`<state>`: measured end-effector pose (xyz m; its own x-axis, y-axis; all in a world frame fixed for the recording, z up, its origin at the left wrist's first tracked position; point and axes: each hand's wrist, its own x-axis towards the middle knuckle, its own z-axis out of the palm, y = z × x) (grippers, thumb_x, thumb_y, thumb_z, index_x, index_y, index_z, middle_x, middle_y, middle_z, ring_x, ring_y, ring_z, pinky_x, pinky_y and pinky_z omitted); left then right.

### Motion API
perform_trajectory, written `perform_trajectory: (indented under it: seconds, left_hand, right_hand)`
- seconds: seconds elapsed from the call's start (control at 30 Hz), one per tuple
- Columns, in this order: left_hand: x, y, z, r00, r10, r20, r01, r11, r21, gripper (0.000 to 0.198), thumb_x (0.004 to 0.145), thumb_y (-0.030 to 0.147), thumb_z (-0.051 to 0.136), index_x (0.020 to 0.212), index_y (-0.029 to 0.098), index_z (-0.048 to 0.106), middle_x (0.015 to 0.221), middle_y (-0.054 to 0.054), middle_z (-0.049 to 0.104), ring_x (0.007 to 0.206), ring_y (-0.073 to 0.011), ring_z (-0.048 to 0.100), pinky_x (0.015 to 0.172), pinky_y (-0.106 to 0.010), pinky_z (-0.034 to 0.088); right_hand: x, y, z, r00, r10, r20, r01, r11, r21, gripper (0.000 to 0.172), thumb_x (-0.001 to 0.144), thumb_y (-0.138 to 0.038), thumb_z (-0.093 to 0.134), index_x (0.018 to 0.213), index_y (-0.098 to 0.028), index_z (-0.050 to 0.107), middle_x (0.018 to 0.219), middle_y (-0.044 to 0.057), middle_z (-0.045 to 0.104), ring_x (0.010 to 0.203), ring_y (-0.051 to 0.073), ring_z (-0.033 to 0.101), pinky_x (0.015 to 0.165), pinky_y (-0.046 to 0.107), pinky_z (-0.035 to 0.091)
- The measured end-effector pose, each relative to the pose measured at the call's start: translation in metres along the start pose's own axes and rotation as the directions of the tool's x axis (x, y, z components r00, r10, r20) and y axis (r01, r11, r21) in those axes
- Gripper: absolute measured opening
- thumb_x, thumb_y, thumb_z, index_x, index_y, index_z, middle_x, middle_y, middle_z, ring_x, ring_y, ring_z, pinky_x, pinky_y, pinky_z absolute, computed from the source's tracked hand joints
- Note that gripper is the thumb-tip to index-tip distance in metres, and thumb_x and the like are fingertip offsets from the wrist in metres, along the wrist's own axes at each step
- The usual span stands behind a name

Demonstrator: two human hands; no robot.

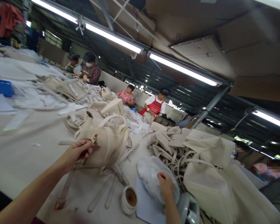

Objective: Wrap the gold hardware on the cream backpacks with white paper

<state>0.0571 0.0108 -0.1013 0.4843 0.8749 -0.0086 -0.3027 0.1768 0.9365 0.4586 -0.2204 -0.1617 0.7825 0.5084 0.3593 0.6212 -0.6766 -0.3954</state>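
Note:
My left hand (82,150) is closed in a pinch on a short strap end with a gold-coloured metal clasp (94,138). That piece is held up against the side of a beige handbag (112,141) standing on the table. My right hand (166,183) hovers over or rests on a clear plastic bag (149,171) with whitish contents. Its fingers are pressed together; what they hold, if anything, is too small to make out. Just left of it stands a round white tub (128,200) of brown matter. Long thin tools (111,190) lie beside the tub.
Beige bags and straps (207,174) are heaped on the right. More bag pieces (67,87) and white sheets cover the far left, near a blue box (1,88). A tape dispenser-like object (189,208) sits at front right. Several people work across the table.

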Motion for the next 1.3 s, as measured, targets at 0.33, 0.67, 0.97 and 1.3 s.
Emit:
perform_trajectory:
  seconds: [0.33,0.67,0.97,1.3]
  left_hand:
    - [-0.002,-0.002,-0.003,1.000,0.011,0.008,-0.011,1.000,0.014,0.046,0.058,0.054,0.082,0.076,0.016,0.065,0.061,0.002,0.059,0.047,-0.0067,0.045,0.043,-0.016,0.033]
    - [-0.001,-0.001,-0.001,1.000,-0.005,-0.006,0.005,1.000,0.011,0.055,0.049,0.061,0.086,0.074,0.016,0.066,0.060,0.002,0.059,0.047,-0.0072,0.045,0.043,-0.016,0.035]
    - [-0.002,-0.002,-0.001,1.000,0.002,-0.015,-0.002,1.000,0.013,0.057,0.049,0.064,0.085,0.070,0.016,0.062,0.060,0.002,0.058,0.048,-0.0069,0.043,0.043,-0.016,0.033]
    - [-0.001,0.000,0.000,1.000,0.017,-0.026,-0.016,1.000,0.023,0.053,0.050,0.062,0.084,0.069,0.017,0.064,0.059,0.001,0.058,0.047,-0.0079,0.043,0.043,-0.017,0.032]
  right_hand:
    - [-0.059,-0.040,-0.033,0.989,-0.141,-0.050,0.141,0.990,0.004,0.036,0.093,-0.044,0.045,0.084,-0.020,0.070,0.087,0.010,0.072,0.079,0.024,0.063,0.073,0.033,0.045]
    - [-0.145,-0.072,-0.006,0.805,-0.546,0.231,0.509,0.837,0.202,0.020,0.082,-0.030,0.065,0.097,-0.024,0.076,0.138,0.011,0.060,0.125,0.033,0.056,0.103,0.044,0.044]
    - [-0.016,-0.035,-0.015,1.000,0.024,-0.006,-0.024,0.999,0.024,0.029,0.085,-0.032,0.055,0.102,-0.014,0.070,0.104,0.015,0.072,0.093,0.027,0.067,0.084,0.034,0.047]
    - [-0.010,-0.013,0.007,0.996,0.044,0.076,-0.035,0.993,-0.116,0.032,0.092,-0.034,0.047,0.067,-0.023,0.064,0.083,0.010,0.074,0.086,0.026,0.067,0.074,0.031,0.044]
